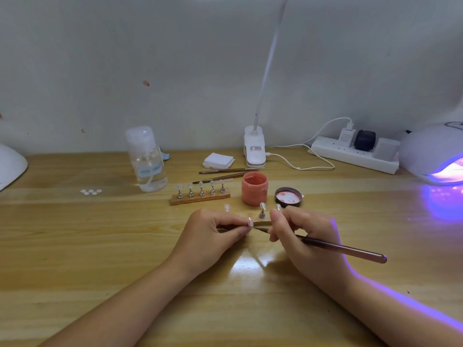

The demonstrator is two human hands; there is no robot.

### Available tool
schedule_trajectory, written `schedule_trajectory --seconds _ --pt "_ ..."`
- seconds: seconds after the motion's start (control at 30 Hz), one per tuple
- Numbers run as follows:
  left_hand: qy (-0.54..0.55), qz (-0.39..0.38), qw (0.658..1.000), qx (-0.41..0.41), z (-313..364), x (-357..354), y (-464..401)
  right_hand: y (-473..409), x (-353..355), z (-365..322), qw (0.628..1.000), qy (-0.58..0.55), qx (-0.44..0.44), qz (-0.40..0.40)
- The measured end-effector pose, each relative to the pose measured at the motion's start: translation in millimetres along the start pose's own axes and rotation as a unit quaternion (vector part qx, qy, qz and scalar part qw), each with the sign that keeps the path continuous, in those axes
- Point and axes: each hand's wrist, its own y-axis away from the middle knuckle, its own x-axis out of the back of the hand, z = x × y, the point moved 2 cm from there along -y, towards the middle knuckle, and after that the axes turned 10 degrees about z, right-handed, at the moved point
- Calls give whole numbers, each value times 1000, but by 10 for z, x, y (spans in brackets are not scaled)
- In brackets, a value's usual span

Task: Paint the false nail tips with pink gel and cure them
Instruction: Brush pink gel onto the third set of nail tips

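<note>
My left hand [215, 232] pinches a small stand that carries a clear false nail tip [249, 221]. My right hand [304, 236] grips a brown brush [345, 248], and its bristle end touches that tip. Behind my hands lies a wooden strip [263, 223] with two more tips on metal stands [262, 211]. A second strip [200, 197] farther back holds several clear tips. The open jar of pink gel [254, 188] stands just behind, its lid [288, 197] lying upturned to the right. A curing lamp [433, 154] glows violet at the far right.
A clear pump bottle [147, 159] stands back left with small white discs [91, 191] beside it. Two spare brushes [226, 174], white wipes [218, 160], a clip lamp [255, 146] and a power strip [355, 154] line the back. Another white lamp [11, 165] sits far left.
</note>
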Motion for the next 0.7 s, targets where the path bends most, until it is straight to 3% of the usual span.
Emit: schedule_trajectory --seconds 0.2,0.47,0.7 --pt "0 -1 1000 4 3 -6 3 -15 -13 6 1000 -4 -10 28" --pt "-4 1 1000 7 8 0 3 -9 -25 12 1000 -2 8 7" --pt "-1 1 1000 13 12 5 9 -6 4 -3 998 -42 -31 25"
